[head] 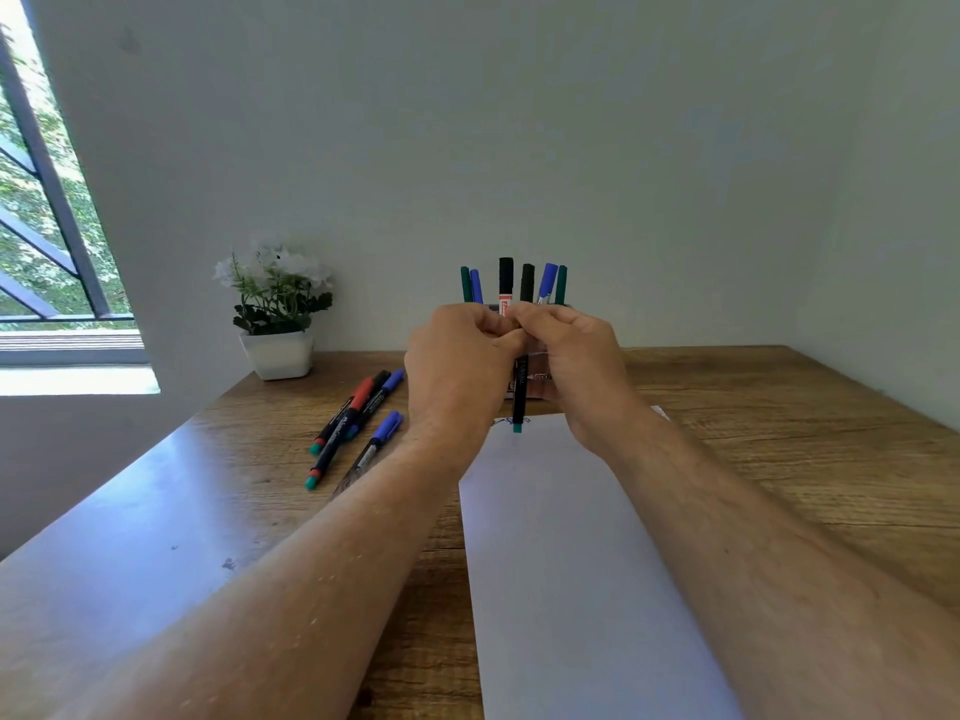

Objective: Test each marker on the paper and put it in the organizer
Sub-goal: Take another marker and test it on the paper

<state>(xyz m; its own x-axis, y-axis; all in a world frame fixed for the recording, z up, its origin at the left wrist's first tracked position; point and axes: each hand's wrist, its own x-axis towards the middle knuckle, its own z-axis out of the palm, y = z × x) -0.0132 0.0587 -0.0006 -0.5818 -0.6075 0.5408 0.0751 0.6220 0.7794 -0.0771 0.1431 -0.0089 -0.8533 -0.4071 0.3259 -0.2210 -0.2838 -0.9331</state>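
A black marker with a green end (519, 402) hangs upright between my two hands, its green end just above the far edge of the white paper (582, 563). My left hand (460, 366) and my right hand (576, 371) meet at its top, fingers curled round it; the cap is hidden by my fingers. Small scribbles (505, 421) mark the paper's far edge. The organizer behind my hands is mostly hidden; several markers (511, 283) stand in it. Several loose markers (358, 418) lie on the table to the left.
A wooden table (779, 459) meets a white wall at the back. A white pot with white flowers (278, 324) stands at the back left. A barred window (47, 210) is at the far left.
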